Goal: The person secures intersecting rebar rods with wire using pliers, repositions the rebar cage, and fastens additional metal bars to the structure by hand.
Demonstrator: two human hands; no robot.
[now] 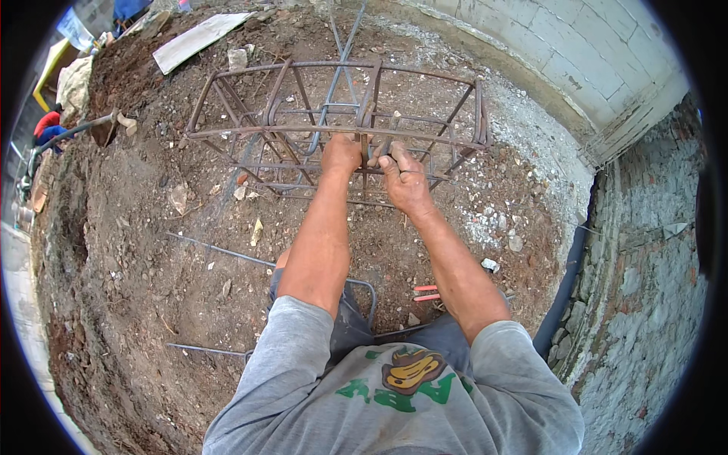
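A rusty rebar cage [447, 138] of long bars and square stirrups lies across the ground in front of me. My left hand [341, 154] is closed on the cage at its middle stirrups, its fingertips hidden. Just to the right, my right hand [403, 178] has its fingers curled at the same stirrups, around a steel bar; a ring shows on one finger. Exactly how the bar sits in that grip is partly hidden. A greyer bent steel rod [331, 98] runs through the cage beside my left hand and out its far side.
Red-handled pliers [427, 292] lie partly under my right forearm. Thin bent rods [220, 248] rest on the soil near my legs. A hoe [102, 127] and a pale board [199, 39] are at far left, with another person [48, 129] beyond. Block wall [591, 53] and dark pipe [565, 280] bound the right.
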